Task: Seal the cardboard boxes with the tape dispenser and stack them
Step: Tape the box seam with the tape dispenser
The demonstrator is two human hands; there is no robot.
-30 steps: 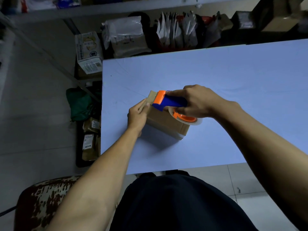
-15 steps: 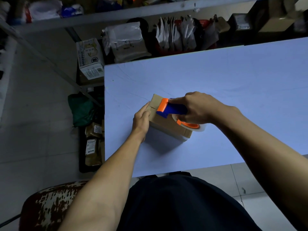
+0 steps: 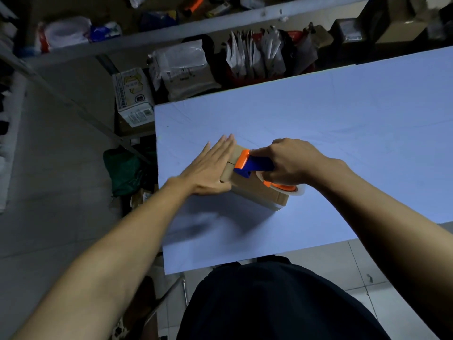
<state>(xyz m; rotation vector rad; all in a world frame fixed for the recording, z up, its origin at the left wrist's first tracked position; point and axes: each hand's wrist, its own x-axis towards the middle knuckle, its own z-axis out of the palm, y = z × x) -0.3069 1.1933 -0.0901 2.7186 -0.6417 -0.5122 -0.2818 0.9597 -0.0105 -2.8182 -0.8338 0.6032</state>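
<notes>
A small brown cardboard box (image 3: 255, 190) lies on the light blue table (image 3: 343, 133), near its left edge. My right hand (image 3: 291, 160) grips the blue handle of the blue and orange tape dispenser (image 3: 255, 165), which rests on top of the box with its orange head at the far left end and its tape roll over the near right end. My left hand (image 3: 210, 168) lies flat with straight fingers against the left side of the box, pressing it.
Left of the table, on the floor, stand a printed carton (image 3: 133, 96), a green bag (image 3: 122, 170) and small packages. Behind the table, parcels and white mailers (image 3: 255, 55) fill a metal shelf (image 3: 147, 35). A patterned chair seat (image 3: 132, 325) sits at bottom left.
My left hand has gone from curled against the box's left end to flat with fingers stretched along its side. The dispenser has stayed on the box top.
</notes>
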